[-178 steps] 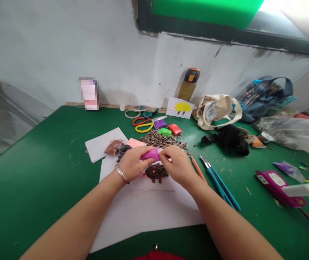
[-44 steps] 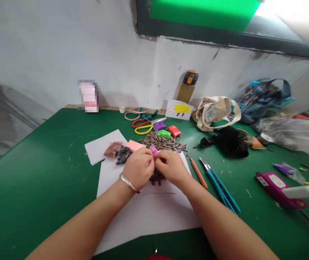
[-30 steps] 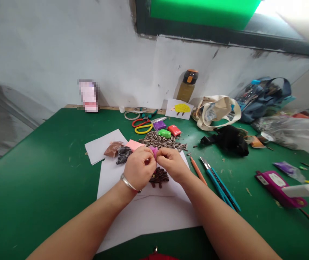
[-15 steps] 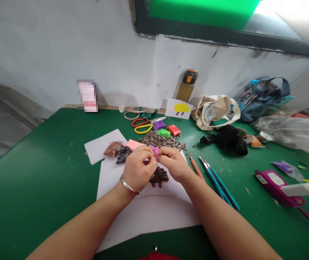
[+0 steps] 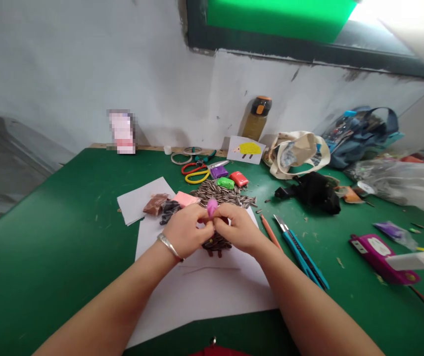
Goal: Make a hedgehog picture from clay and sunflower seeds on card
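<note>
Above a white paper sheet point(image 5: 204, 291), my left hand point(image 5: 187, 226) and my right hand point(image 5: 236, 226) meet, thumbs and fingers pinched on a small pink-purple packet point(image 5: 212, 206). Just under them, a patch of dark striped seeds point(image 5: 217, 243) lies on the sheet, partly hidden by my fingers, with small brown marks at its lower edge. Beyond my hands is a loose heap of seeds point(image 5: 212, 190). Brown point(image 5: 155, 204), black point(image 5: 169, 211) and light pink point(image 5: 186, 199) packets lie close to my left hand.
Scissors point(image 5: 197, 176), purple, green and red packets point(image 5: 239, 178), and a hedgehog drawing point(image 5: 246, 150) are at the back. Right of my hands lie an orange pen point(image 5: 271, 231), a blue cutter point(image 5: 303, 257) and a magenta glue gun point(image 5: 380, 257). Bags point(image 5: 297, 153) and a bottle point(image 5: 257, 118) stand behind.
My hands have come closer together, the left one turning slightly. The pink-purple packet now bulges up rounder between my fingertips.
</note>
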Available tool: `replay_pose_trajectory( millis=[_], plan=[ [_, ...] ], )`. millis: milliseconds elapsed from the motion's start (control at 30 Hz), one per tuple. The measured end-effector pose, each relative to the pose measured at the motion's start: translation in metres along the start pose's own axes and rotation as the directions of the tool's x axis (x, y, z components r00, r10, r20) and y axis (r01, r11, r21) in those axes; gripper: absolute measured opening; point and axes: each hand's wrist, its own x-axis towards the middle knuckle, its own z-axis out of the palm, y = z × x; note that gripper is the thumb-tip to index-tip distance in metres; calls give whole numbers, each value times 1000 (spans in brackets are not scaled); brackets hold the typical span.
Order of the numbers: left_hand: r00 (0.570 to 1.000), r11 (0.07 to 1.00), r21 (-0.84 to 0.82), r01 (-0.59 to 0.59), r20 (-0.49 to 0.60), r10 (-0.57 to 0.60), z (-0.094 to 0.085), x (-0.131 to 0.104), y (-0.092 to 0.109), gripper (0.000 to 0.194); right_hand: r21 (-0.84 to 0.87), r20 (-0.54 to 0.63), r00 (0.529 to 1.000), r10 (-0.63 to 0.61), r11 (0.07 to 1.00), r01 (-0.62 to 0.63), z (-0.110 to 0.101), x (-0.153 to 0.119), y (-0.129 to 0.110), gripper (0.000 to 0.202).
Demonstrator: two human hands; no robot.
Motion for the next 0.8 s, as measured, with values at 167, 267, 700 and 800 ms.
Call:
replay_pose_trajectory(
  millis=[167,267,700,800],
  plan=[
    [995,994,102,38,90,-48,3,0,-1,22,-166,49,995,-92,981,99,1,-1,1,19],
    [993,990,134,42,102,-56,5,1,-5,22,-228,68,996,-62,971,76,1,-3,0,17],
    [985,997,-79,14,174,0,2,3,-2,21,-33,90,995,47,998,-44,1,1,4,16],
    [994,977,-213,12,106,11,1,2,1,20,267,70,990,119,954,-133,1,2,6,14]
  ],
)
